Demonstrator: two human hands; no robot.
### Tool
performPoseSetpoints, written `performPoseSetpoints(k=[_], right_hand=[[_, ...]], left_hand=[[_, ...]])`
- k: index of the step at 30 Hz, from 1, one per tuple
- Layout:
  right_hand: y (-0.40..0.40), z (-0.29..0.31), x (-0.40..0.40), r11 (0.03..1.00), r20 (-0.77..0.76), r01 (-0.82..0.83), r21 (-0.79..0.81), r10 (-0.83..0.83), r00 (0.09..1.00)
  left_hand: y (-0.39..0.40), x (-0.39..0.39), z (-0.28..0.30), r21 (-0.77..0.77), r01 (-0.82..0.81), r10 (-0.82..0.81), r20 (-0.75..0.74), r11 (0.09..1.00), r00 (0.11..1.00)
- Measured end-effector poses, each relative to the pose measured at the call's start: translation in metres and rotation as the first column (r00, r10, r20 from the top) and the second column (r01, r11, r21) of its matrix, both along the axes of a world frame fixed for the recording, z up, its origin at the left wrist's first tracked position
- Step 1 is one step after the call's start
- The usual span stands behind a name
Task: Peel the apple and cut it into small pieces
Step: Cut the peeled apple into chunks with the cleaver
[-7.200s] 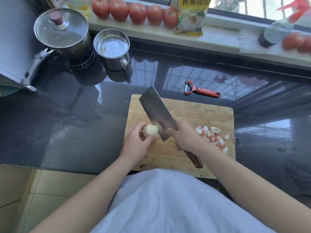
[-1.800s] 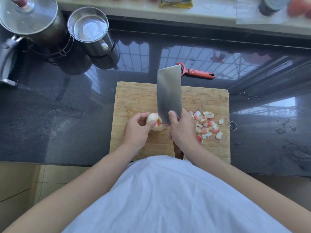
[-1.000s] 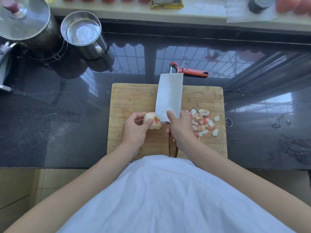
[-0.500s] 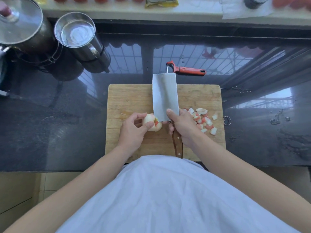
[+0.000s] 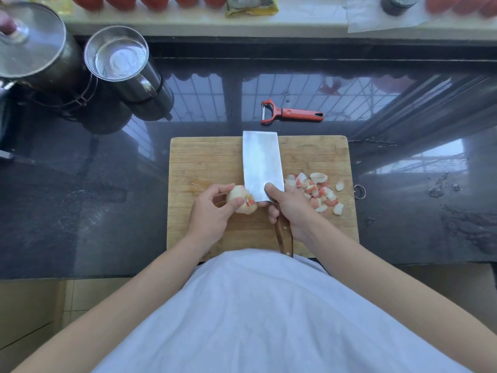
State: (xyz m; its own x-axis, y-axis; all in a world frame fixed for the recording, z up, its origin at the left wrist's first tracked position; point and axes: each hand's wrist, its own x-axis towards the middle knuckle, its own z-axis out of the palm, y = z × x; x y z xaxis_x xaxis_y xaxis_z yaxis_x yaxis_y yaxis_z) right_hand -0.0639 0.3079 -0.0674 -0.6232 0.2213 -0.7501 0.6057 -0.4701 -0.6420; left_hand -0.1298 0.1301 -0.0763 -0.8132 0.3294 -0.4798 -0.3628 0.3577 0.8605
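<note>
- The left hand (image 5: pixel 212 211) grasped the apple (image 5: pixel 240 202), thumb across its near side and fingers curled behind; the apple was mostly peeled, with a scrap of red skin by the thumb.
- The apple sat over the board (image 5: pixel 204 162), left of centre; whether it touched the wood was hard to tell, as the hand hid its underside.
- The right hand (image 5: pixel 291 211) was clenched on the cleaver (image 5: pixel 262 165), forefinger laid on the blade's flat, wooden handle running back toward the body.
- The blade pointed away from the person, its far edge just past the board's far edge, its near left corner touching the apple.
- Peel scraps (image 5: pixel 318 192) lay heaped just right of the right hand, reaching close to the board's right edge.
- The board's far left part lay bare.
- A red peeler (image 5: pixel 293 113) lay on the dark desk (image 5: pixel 80 205) just beyond the board.
- A steel cup (image 5: pixel 121 63) and a lidded pot (image 5: pixel 35 49) stood together at the far left, well apart from the board.
</note>
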Motion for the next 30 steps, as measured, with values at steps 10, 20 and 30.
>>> performPoseSetpoints(k=[10, 20, 30], right_hand=[[0.028, 0.039, 0.019, 0.985, -0.088, 0.166, -0.048, -0.17, 0.981], [0.063, 0.052, 0.063, 0.9, -0.033, 0.328, 0.288, -0.333, 0.942], [0.043, 0.042, 0.086, 0.897, 0.018, 0.286, 0.336, -0.31, 0.951]], left_hand=[[0.0, 0.002, -0.001, -0.027, -0.002, 0.004, 0.063, 1.0, 0.998], [-0.013, 0.006, 0.014, -0.281, -0.126, 0.058, -0.237, 0.951, 0.97], [0.012, 0.056, -0.006, -0.772, 0.445, -0.849, -0.223, 0.454, 0.479]])
